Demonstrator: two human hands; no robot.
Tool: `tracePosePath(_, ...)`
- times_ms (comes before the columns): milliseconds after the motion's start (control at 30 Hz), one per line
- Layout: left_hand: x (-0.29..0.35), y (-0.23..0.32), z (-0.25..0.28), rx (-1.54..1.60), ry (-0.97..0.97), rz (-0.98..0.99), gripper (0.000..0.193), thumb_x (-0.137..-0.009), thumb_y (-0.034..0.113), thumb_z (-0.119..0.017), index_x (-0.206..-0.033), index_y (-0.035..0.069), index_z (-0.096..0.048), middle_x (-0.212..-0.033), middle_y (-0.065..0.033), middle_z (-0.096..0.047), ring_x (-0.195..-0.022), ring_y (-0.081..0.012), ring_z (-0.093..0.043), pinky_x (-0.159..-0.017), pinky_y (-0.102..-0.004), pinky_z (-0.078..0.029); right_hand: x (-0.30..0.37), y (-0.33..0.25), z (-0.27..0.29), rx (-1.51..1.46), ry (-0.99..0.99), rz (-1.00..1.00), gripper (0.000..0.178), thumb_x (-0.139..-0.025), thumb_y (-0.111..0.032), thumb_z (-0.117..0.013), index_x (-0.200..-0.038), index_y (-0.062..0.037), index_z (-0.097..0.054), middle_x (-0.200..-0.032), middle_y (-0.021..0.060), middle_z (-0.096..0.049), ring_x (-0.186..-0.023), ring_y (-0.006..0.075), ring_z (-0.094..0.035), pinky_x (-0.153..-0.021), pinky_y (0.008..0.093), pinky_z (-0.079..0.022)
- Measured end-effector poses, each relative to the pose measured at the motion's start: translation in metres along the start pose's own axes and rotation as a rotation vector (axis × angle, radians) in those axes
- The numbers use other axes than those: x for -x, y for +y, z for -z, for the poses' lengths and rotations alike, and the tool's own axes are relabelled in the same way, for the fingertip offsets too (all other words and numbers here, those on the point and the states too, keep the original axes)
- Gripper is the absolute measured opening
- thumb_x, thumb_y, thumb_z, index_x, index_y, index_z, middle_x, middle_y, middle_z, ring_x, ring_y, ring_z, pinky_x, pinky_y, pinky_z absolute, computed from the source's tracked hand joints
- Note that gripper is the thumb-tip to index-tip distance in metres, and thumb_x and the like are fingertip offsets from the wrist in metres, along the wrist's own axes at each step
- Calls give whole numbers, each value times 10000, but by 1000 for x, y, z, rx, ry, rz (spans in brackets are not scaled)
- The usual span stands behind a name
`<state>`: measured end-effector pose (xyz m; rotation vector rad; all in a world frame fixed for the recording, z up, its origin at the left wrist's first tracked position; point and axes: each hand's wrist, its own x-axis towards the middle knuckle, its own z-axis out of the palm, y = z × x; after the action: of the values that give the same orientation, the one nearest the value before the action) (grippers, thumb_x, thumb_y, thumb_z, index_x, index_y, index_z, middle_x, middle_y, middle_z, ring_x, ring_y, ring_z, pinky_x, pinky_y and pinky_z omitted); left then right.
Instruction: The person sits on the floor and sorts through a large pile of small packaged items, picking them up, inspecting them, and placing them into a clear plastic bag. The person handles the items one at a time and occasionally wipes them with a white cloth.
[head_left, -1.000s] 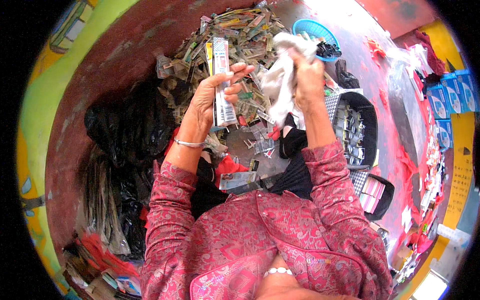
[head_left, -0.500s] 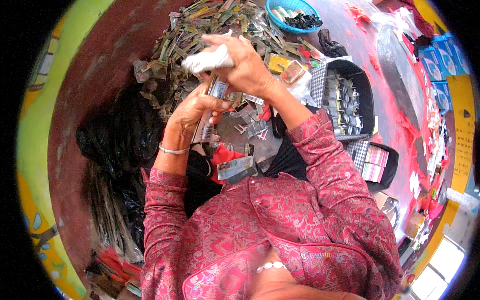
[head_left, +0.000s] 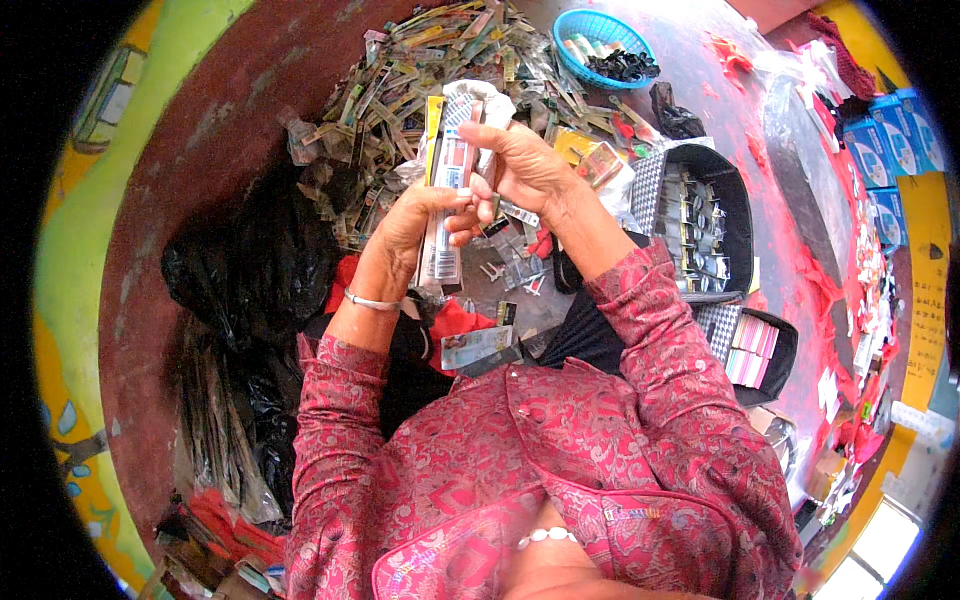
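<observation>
Above my lap, my left hand (head_left: 408, 222) grips the lower part of a few long, narrow clear packets (head_left: 455, 158) with printed cards. They stand nearly upright, one with a yellow edge. My right hand (head_left: 540, 178) has its thumb pressed on the upper front of the packets; its other fingers are mostly hidden behind them. White cloth (head_left: 496, 100) shows at the top, by my right fingers; whether it is worn or held, I cannot tell. Beyond my hands spreads a large heap of similar packets (head_left: 460, 45). Near my lap lies a flat pale packet (head_left: 475, 346).
A blue basket (head_left: 570, 70) with black pieces and rolls stands at the far side. To the right are a checked black box (head_left: 745, 215) of packaged items and a smaller box (head_left: 790, 350) with striped cards. Black plastic bags (head_left: 250, 260) lie at left.
My right hand has come down from the top of the packets to their right side, thumb in front. The packets now stand more upright, with the yellow edge showing.
</observation>
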<state>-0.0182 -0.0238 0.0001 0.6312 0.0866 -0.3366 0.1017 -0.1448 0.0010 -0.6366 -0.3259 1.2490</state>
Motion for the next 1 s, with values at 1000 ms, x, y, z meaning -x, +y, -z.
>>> tracePosePath(1000,-10,-3,-15,-138,183,-49,381,-768,105,-591,-1094,-15,-433,-782,-83,-574,-508,-77,-481,-450,-195,-403,-4,-57,15,55,859,503,174,-746,-120,-633,-849,16,-606,-754,99,-616,-629,158,-590,-566,273,-471)
